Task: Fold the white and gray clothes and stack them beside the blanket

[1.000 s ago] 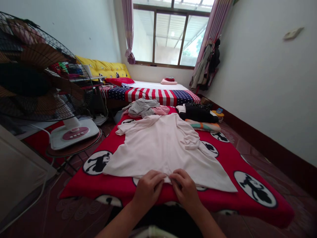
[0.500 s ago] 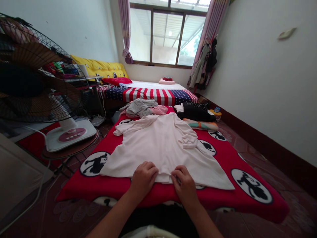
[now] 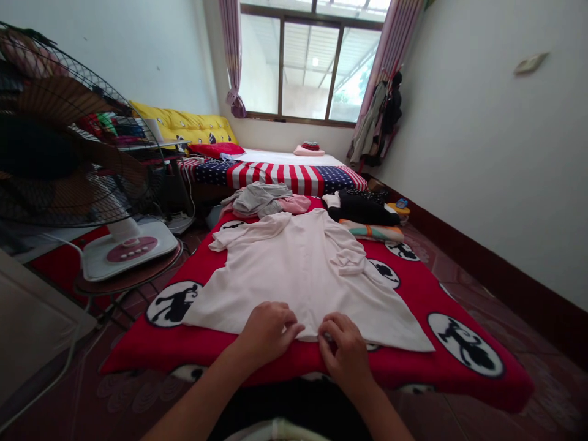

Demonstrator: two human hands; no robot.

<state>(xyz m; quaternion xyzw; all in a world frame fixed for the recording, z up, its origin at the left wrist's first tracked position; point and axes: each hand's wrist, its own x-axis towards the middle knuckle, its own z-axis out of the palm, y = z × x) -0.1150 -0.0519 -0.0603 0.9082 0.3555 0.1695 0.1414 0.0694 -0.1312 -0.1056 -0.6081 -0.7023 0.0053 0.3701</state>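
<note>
A white short-sleeved shirt (image 3: 294, 275) lies spread out on a red cloth with dark figures in white circles (image 3: 466, 344). Its hem faces me, and its right sleeve (image 3: 351, 260) is bunched up. At the middle of the hem, my left hand (image 3: 269, 331) has its fingers curled down on the fabric, the thumb pointing right along the edge. Just to its right, my right hand (image 3: 342, 343) pinches the same hem. A short stretch of hem shows between the two hands. Fingertips of both are partly hidden.
Grey and pink clothes (image 3: 261, 199) lie in a heap at the far left of the red cloth. Folded dark clothes (image 3: 362, 207) and a striped towel-like cloth (image 3: 373, 231) lie far right. A fan (image 3: 128, 245) stands on a stool at left. Behind is a bed (image 3: 275, 177).
My left hand has slid a little right along the hem, its thumb now reaching further out. The right hand has barely moved, and the shirt's hem lies slightly straighter between them.
</note>
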